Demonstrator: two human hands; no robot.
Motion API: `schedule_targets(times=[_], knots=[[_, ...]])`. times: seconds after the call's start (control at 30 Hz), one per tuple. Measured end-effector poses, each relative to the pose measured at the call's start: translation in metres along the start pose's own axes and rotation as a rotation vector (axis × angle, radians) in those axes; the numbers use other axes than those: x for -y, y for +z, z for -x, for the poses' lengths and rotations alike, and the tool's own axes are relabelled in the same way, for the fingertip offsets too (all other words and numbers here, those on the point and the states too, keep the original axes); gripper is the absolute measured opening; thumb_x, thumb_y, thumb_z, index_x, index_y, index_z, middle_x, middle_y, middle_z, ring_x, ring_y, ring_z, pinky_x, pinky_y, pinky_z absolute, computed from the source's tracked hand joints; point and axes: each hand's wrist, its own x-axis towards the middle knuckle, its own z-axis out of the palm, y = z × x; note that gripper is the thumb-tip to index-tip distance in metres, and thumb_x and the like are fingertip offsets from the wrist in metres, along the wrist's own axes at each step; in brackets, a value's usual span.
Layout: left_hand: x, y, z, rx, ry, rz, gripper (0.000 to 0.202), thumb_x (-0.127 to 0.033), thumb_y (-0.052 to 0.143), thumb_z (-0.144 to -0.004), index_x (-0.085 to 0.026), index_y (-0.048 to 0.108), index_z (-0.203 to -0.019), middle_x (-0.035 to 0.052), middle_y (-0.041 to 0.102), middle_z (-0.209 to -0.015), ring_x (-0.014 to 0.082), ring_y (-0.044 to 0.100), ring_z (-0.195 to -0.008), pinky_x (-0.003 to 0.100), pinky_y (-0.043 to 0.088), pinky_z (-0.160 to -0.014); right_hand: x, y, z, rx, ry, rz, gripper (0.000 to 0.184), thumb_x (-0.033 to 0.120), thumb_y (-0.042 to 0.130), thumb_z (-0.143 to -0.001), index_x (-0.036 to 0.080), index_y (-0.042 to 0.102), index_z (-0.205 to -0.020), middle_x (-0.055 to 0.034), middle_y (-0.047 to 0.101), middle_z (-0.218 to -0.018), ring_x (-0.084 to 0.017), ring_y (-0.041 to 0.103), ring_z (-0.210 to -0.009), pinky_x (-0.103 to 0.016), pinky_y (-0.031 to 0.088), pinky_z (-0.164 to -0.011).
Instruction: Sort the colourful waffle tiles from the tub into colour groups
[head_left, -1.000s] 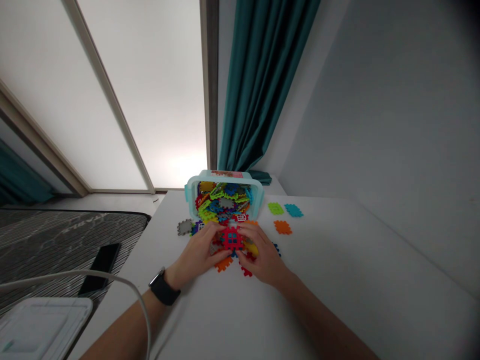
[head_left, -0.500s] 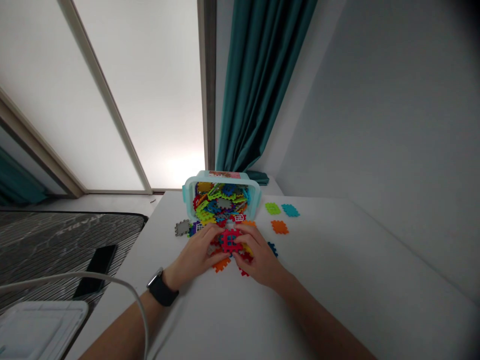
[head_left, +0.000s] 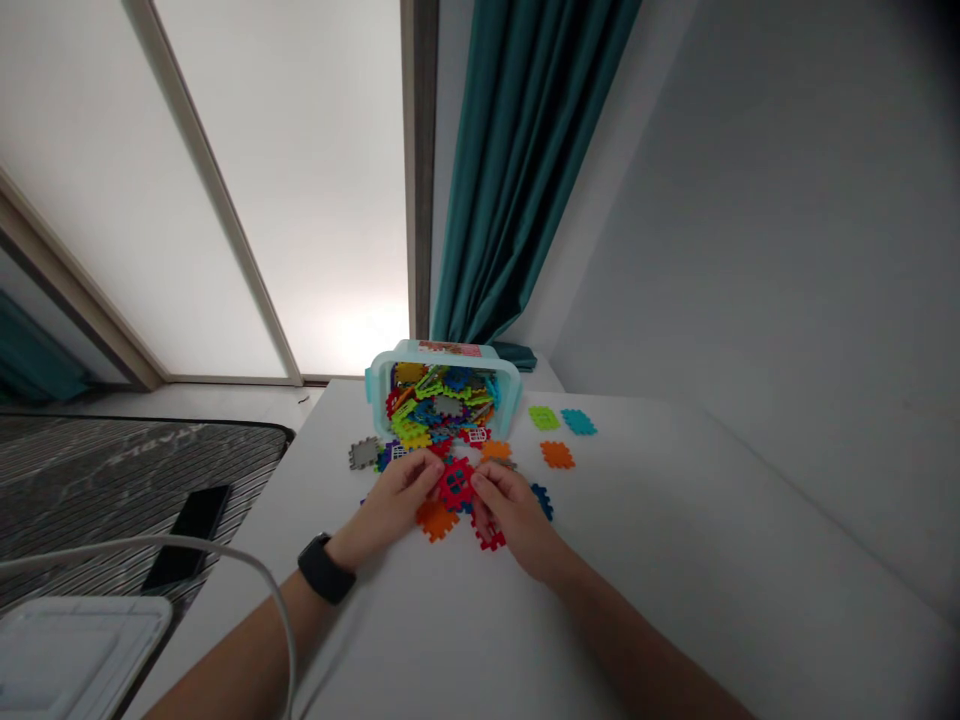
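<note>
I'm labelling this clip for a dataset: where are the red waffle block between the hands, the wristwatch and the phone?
red waffle block [head_left: 457, 486], head view, on its central cross bar
black wristwatch [head_left: 324, 568], head view, on its face
black smartphone [head_left: 185, 537], head view, on the middle of its dark upward face

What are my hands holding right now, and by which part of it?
Your left hand and right hand appear to hold a red interlocking plastic block between them, gripping it by its left and right edges.
</note>
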Motion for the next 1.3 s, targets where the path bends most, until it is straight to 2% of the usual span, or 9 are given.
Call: schedule_targets(times=[0.07,0.17,0.43,0.53,0.63,0.8,0.9,1.03,1.3], knots=[[0.001,0.004,-0.001,-0.004,-0.081,0.149,0.041,-0.052,0.048,-0.095,-0.018,0.054,-0.073,-0.0018,0.053,-0.064,0.0127,0.047,-0.06,0.024,0.037,-0.058,0.001,0.001,0.0,-0.004,0.059,-0.113,0.043,0.06,0.063,-0.085,0.023,0.046,-0.073,0.0118,0.045,-0.042,-0.006,0.036,-0.029,-0.018,0.03,-0.032],[0.0,0.005,-0.001,-0.026,-0.164,0.31,0.04,-0.055,0.052,-0.092,-0.017,0.059,-0.083,-0.002,0.054,-0.063,0.0131,0.05,-0.06,0.024,0.038,-0.058,0.002,0.002,0.0,-0.046,0.11,-0.199,0.044,0.059,0.068,-0.081,0.022,0.045,-0.074,0.0093,0.055,-0.049,-0.004,0.034,-0.029,-0.017,0.027,-0.03],[-0.006,-0.001,-0.001,-0.008,-0.191,0.381,0.027,-0.04,0.068,-0.083,-0.014,0.066,-0.093,-0.0023,0.06,-0.063,0.0103,0.049,-0.056,0.023,0.038,-0.057,0.001,0.002,0.001,-0.027,0.138,-0.265,0.045,0.061,0.069,-0.081,0.023,0.045,-0.079,0.0071,0.059,-0.055,-0.007,0.042,-0.032,-0.018,0.028,-0.029],[-0.005,0.0,-0.001,-0.006,-0.17,0.383,0.025,-0.037,0.067,-0.084,-0.014,0.066,-0.093,-0.002,0.061,-0.064,0.0106,0.051,-0.056,0.023,0.039,-0.056,0.002,0.003,0.003,0.035,0.071,-0.337,0.037,0.056,0.068,-0.086,0.024,0.05,-0.086,0.0044,0.061,-0.069,-0.011,0.056,-0.052,-0.022,0.046,-0.042],[-0.002,0.0,-0.001,0.0,-0.13,0.353,0.024,-0.037,0.066,-0.086,-0.015,0.065,-0.095,-0.0013,0.063,-0.065,0.0125,0.055,-0.06,0.024,0.043,-0.059,0.005,0.002,0.004,0.163,-0.001,-0.347,0.03,0.052,0.065,-0.09,0.025,0.052,-0.094,-0.0007,0.065,-0.094,-0.016,0.065,-0.085,-0.032,0.057,-0.072],[-0.001,-0.002,-0.001,0.0,-0.065,0.295,0.021,-0.037,0.063,-0.087,-0.017,0.064,-0.095,-0.0003,0.063,-0.07,0.0139,0.058,-0.064,0.025,0.044,-0.062,0.007,-0.009,0.004,0.218,-0.087,-0.04,0.024,0.041,0.068,-0.089,0.025,0.05,-0.091,-0.0018,0.064,-0.1,-0.019,0.064,-0.095,-0.038,0.052,-0.089],[-0.002,-0.003,-0.001,0.004,-0.071,0.268,0.022,-0.036,0.061,-0.089,-0.016,0.066,-0.097,0.0016,0.065,-0.076,0.0148,0.059,-0.069,0.027,0.046,-0.067,0.008,-0.017,0.003,0.146,-0.279,0.321,0.02,0.029,0.068,-0.087,0.025,0.053,-0.099,-0.0054,0.061,-0.115,-0.023,0.06,-0.11,-0.043,0.048,-0.098],[-0.002,-0.002,-0.001,0.004,-0.085,0.256,0.022,-0.036,0.065,-0.086,-0.016,0.067,-0.095,0.0026,0.066,-0.08,0.015,0.059,-0.071,0.026,0.046,-0.067,0.01,-0.021,0.003,0.132,-0.478,0.726,0.029,0.02,0.063,-0.089,0.027,0.057,-0.116,-0.0093,0.056,-0.133,-0.026,0.05,-0.129,-0.048,0.04,-0.11],[0.004,0.0,-0.001,-0.045,-0.113,0.272,0.025,-0.04,0.061,-0.088,-0.016,0.064,-0.098,0.0018,0.063,-0.083,0.0151,0.061,-0.069,0.028,0.049,-0.067,0.009,-0.042,-0.001,0.148,-0.562,0.868,0.028,0.025,0.06,-0.093,0.028,0.061,-0.121,-0.0099,0.057,-0.135,-0.026,0.051,-0.129,-0.049,0.041,-0.111]])
